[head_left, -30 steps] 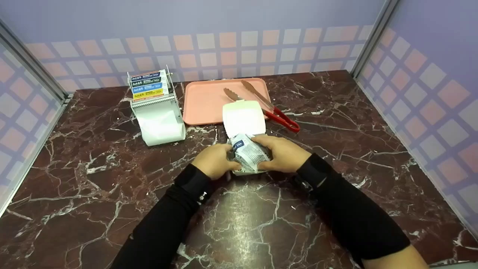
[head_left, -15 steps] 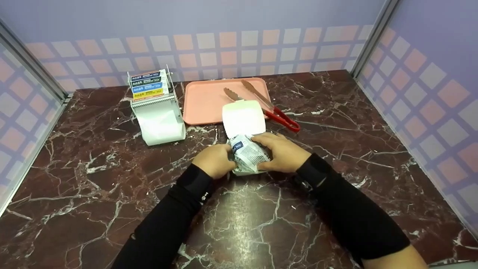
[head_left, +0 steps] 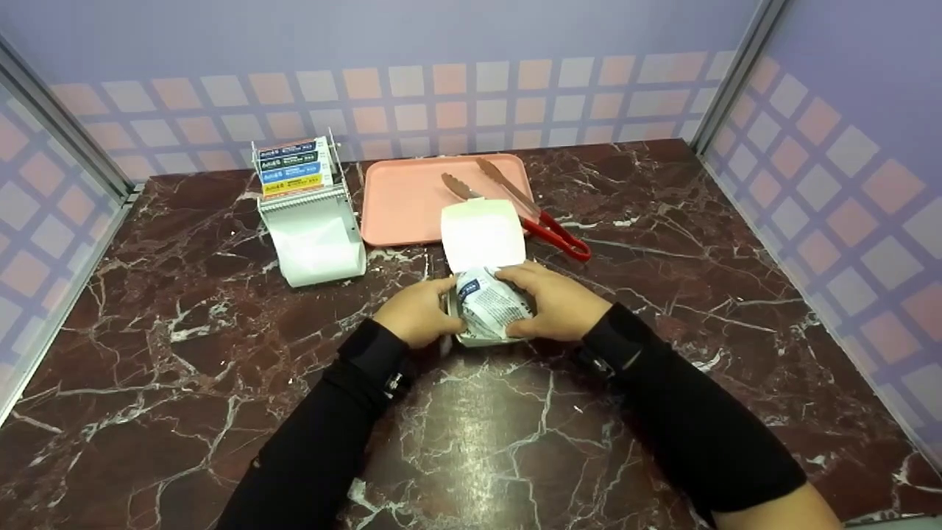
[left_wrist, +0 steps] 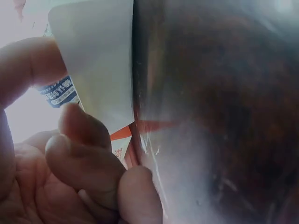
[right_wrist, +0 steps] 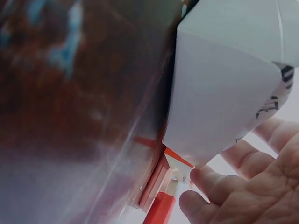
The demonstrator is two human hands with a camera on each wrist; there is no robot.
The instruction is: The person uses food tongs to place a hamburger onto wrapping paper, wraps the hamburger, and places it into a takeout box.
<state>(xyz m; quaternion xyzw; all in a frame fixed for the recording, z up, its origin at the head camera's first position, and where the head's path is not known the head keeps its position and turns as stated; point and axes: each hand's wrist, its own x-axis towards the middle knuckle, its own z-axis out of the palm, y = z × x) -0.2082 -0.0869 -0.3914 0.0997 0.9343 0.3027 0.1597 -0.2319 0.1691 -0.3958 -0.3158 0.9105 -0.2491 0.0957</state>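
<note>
A bundle wrapped in printed paper sits in the base of a white clamshell box, whose lid stands open at the far side. On the bundle's right, my right hand holds it, thumb near the front and index finger near the back. The right wrist view shows its fingertips against the bundle and the box wall. My left hand is at the box's left rim, thumb and index finger spread. In the left wrist view its other fingers are loosely bent beside the box wall.
A pink tray lies behind the box. Tongs with red handles rest partly on it, pointing back left. To the left stands a wire rack with colourful label rolls and a hanging white sheet. Patterned panels enclose the marble table.
My left thumb and fingers have drawn slightly left, off the bundle, so more of the box's left rim shows. The lid has shifted a little to the right. My right hand is almost still.
</note>
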